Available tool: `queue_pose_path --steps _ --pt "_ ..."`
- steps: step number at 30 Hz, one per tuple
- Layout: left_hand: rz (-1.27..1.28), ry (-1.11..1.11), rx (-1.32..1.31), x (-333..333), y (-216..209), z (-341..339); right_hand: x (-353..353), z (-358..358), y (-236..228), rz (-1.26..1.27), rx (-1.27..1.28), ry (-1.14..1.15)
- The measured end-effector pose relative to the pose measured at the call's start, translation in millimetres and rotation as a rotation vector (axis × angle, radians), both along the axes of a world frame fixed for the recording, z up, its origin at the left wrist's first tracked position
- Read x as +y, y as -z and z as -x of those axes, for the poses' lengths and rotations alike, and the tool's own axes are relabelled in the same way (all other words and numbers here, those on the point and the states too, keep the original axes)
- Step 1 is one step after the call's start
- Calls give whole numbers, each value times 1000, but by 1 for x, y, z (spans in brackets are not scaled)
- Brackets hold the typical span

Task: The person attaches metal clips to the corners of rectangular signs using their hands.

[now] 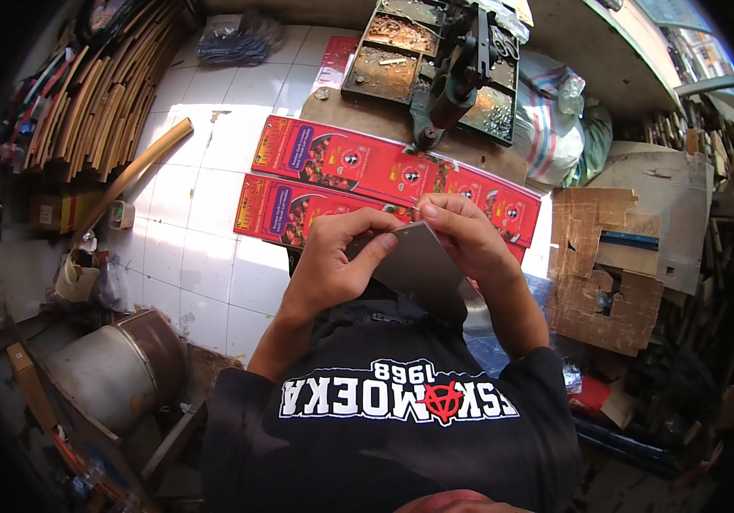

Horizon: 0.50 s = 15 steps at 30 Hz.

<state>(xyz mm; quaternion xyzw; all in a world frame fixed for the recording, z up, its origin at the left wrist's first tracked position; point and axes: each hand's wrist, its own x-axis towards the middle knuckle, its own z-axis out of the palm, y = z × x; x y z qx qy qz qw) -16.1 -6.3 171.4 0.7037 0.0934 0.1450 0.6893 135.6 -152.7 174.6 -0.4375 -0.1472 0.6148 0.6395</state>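
Observation:
In front of my chest I hold a stiff grey card sheet (pixel 423 269) at a tilt, with a small hole near its upper corner. My left hand (pixel 337 261) is closed on its upper left edge, the thumb lying on the grey face. My right hand (pixel 470 239) is pinched at the upper corner beside the hole. A tiny pale thing shows at its fingertips, too small to name. Just beyond my hands, two long red printed card strips (pixel 316 162) lie side by side, the nearer one partly hidden by my hands.
A dark metal hand press (pixel 452 98) stands past the strips, flanked by compartment trays (pixel 397 64) of small metal bits. Woven sacks (pixel 547 111) sit to its right. Brown cardboard pieces (pixel 598 299) lie at right. At left are stacked boards (pixel 97 111) and a metal drum (pixel 115 368).

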Motion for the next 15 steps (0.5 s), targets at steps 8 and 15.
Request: queue_pose_path --steps 8,15 --pt "-23 12 3 2 1 1 3 -2 11 -2 54 -29" --pt "-430 -234 -199 -6 10 -5 5 -4 16 -14 83 -13"
